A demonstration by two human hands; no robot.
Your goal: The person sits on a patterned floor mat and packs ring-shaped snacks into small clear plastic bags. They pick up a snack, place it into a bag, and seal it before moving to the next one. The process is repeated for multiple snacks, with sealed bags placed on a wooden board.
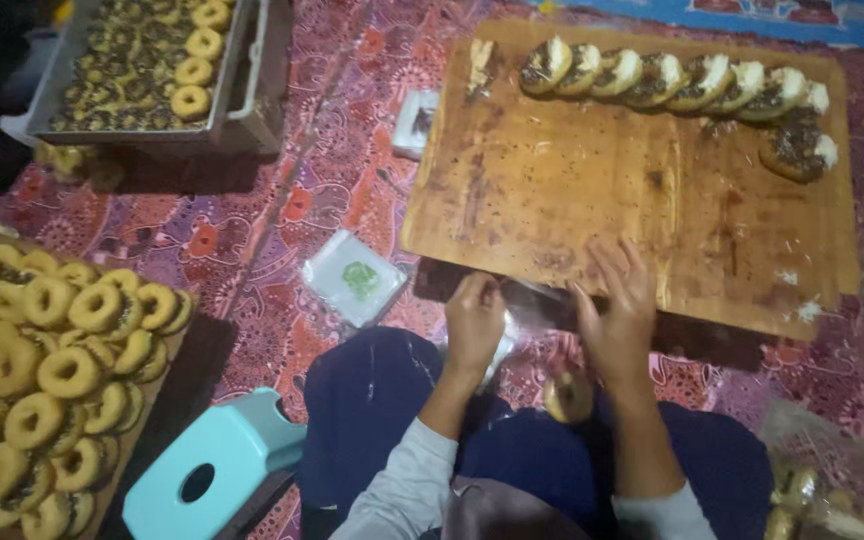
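Head view: person seated before a wooden board
Left hand: curled, pinching clear plastic
Right hand: fingers spread, pressing the board's near edge
Board: row of topped doughnuts along its far edge

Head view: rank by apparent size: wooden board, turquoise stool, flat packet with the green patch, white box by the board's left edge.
1. Brown rectangular wooden board
2. Turquoise plastic stool with a round hole, partly cut off and nearer the camera, so less sure
3. Flat clear plastic packet with a green patch
4. Small white box

A red and purple patterned floor mat covers the ground under dim warm light, with a light blue plastic stool at the lower left
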